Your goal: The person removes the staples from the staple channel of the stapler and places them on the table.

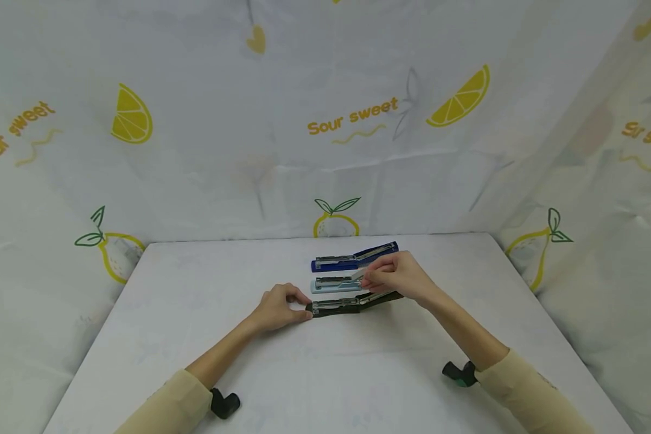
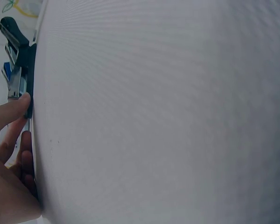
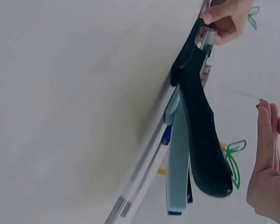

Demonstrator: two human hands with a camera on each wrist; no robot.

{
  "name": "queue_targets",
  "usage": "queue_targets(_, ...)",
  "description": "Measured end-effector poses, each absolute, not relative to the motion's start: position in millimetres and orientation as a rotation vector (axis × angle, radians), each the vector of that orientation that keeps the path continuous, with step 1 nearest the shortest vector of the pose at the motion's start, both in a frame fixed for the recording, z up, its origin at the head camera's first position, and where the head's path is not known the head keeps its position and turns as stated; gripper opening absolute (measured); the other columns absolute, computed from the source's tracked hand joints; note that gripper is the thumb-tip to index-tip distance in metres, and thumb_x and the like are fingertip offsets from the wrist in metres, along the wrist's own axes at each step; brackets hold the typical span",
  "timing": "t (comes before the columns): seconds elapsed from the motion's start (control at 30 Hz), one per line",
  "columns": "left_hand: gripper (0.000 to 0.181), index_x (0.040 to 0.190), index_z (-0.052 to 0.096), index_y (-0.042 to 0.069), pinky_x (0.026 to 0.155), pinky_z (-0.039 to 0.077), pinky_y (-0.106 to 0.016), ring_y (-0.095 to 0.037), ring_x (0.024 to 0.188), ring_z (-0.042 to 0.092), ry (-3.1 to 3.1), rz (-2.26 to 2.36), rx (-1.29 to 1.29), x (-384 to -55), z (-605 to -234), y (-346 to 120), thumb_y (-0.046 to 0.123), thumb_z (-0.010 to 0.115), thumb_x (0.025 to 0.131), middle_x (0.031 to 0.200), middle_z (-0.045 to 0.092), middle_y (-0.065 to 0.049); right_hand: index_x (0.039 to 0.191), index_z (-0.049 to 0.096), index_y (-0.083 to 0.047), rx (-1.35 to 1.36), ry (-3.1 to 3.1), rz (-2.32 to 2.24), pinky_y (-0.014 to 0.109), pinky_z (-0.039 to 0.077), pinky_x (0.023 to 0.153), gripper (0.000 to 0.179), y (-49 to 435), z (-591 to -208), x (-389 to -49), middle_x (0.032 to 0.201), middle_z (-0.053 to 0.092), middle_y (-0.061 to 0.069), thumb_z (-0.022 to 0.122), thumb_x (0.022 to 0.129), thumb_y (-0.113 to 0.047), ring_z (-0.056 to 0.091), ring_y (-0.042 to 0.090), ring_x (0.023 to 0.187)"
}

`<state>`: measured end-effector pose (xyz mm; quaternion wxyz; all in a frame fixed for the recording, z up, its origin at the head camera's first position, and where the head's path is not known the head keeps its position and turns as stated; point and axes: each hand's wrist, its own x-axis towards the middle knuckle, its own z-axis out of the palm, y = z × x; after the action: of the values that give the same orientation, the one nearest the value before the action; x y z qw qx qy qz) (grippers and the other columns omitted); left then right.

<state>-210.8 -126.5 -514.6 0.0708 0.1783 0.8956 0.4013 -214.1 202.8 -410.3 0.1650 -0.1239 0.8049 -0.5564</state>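
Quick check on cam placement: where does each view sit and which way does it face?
Head: worn high, looks forward and down at the table; both forearms, left hand and right hand over three staplers.
Left wrist: low along the tabletop; left fingers on the black stapler end.
Right wrist: low along the table, tilted; black stapler's open lid, right palm, left hand beyond.
Shared: all show the black stapler.

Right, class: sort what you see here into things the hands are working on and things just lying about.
In hand:
black stapler, opened up, its front end held by the left hand
small strip of staples, pinched by the right hand

Lying about:
light blue stapler, open
dark blue stapler, open
white table beneath them
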Motion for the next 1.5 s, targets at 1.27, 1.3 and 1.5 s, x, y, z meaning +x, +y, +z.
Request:
queue_targets(1.27, 0.022, 0.101, 0.082, 0.024, 0.096, 0.050, -0.041, -0.011, 0.104, 0.067, 2.702, 1.197, 0.591, -210, -512, -127, 0.029, 0.093, 0.083, 0.106, 0.078, 0.007, 0.120, 0.065, 0.018, -0.101, 2.350, -1.534, 0.032, 0.066, 0.082, 0.031, 313, -433, -199, 0.102, 0.084, 0.015, 0.068, 0.105, -0.008, 0.083, 0.016, 0.092)
queue_targets(1.3, 0.022, 0.101, 0.082, 0.024, 0.096, 0.050, -0.041, -0.010, 0.104, 0.067, 2.701, 1.196, 0.591, -210, -512, -127, 0.030, 0.093, 0.083, 0.106, 0.078, 0.007, 0.120, 0.066, 0.018, -0.093, 2.347, -1.531, 0.032, 0.066, 0.082, 0.030, 313, -435, -200, 0.103, 0.084, 0.016, 0.069, 0.104, -0.008, 0.083, 0.017, 0.092)
queue_targets(1.5, 0.022, 0.101, 0.082, 0.024, 0.096, 0.047, -0.042, -0.010, 0.103, 0.066, 2.715, 1.184, 0.596, -209, -512, -126, 0.030, 0.093, 0.083, 0.105, 0.077, 0.008, 0.119, 0.066, 0.017, -0.097, 2.351, -1.477, 0.033, 0.067, 0.082, 0.030, 313, -445, -201, 0.105, 0.083, 0.021, 0.069, 0.104, -0.009, 0.083, 0.018, 0.093)
